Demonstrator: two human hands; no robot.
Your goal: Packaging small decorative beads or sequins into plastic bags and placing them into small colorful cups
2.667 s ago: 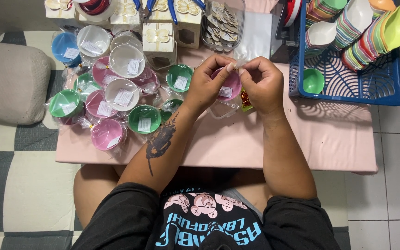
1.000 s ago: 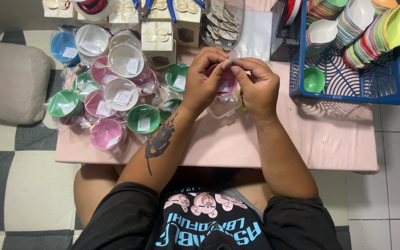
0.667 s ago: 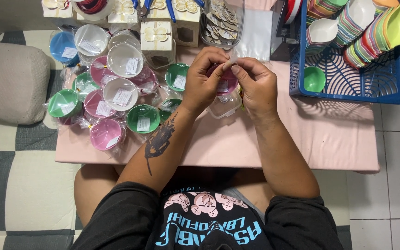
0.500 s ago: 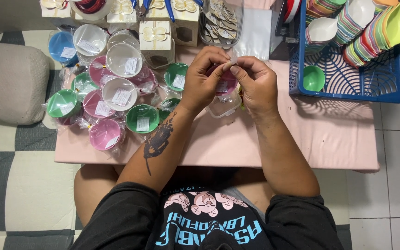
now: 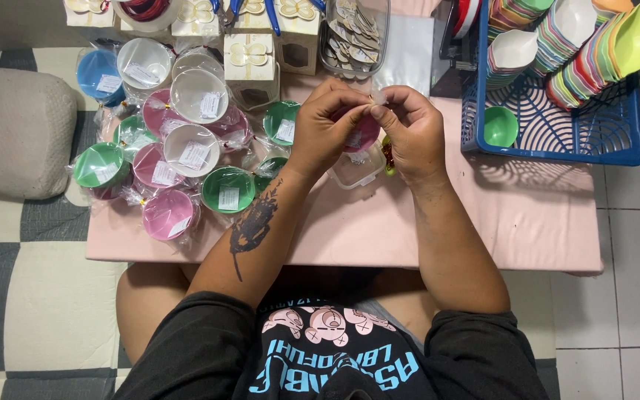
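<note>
Spreading under everything is the pink counter [image 5: 527, 222], low over a checkered floor mat [image 5: 31, 296], with a grey cushion [image 5: 12, 130] beside its left end. At the far right corner stands a blue plastic basket [image 5: 557, 144] with stacks of coloured bowls [image 5: 594, 52] in it and one loose green bowl [image 5: 499, 126]. On the left half lies a cluster of wrapped bowls [image 5: 179, 155] in pink, green, white and blue, each with a small paper tag. Behind them stand small cream boxes [image 5: 250, 59] and a clear tub of tags [image 5: 353, 33]. At the middle, the left hand [image 5: 326, 126] and right hand [image 5: 409, 133] meet above the counter over a wrapped pink bowl [image 5: 364, 133], which sits between the palms. Both sets of fingers are pinched narrow at the gathered top of the clear wrap [image 5: 376, 96].
</note>
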